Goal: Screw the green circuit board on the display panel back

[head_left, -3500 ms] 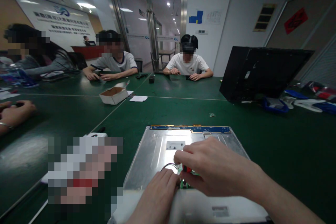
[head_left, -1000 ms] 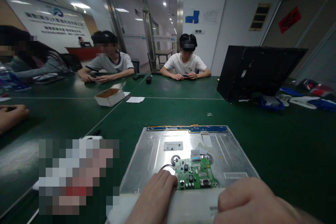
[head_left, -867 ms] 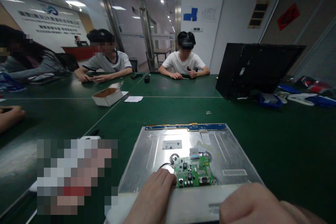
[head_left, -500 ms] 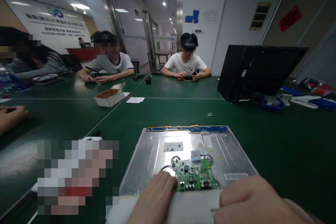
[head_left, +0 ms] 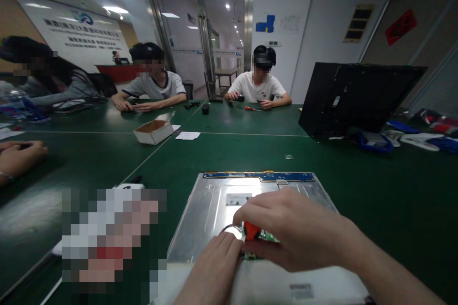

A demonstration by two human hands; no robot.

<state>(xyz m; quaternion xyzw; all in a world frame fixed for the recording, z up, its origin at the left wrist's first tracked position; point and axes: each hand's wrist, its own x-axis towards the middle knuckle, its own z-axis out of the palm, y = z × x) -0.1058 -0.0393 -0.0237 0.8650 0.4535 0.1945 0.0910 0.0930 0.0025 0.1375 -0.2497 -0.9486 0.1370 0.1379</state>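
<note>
Moved inward, the right hand (head_left: 289,229) grasps a red-and-black handle (head_left: 252,231) over the green board (head_left: 268,236) beneath it — best kept steady; the left hand (head_left: 219,256), just beside, touches the board's edge — grip unclear.

Panel (head_left: 203,214) on the counter (head_left: 390,209), circuit board (head_left: 267,235) on top; right hand (head_left: 282,224) over the board, tool (head_left: 251,230) in its grip, left hand (head_left: 221,253) just beside. Beyond the panel, to the left, a box (head_left: 154,133), paper (head_left: 188,136) at its right! Off right, further back, the monitor (head_left: 361,100).
</note>
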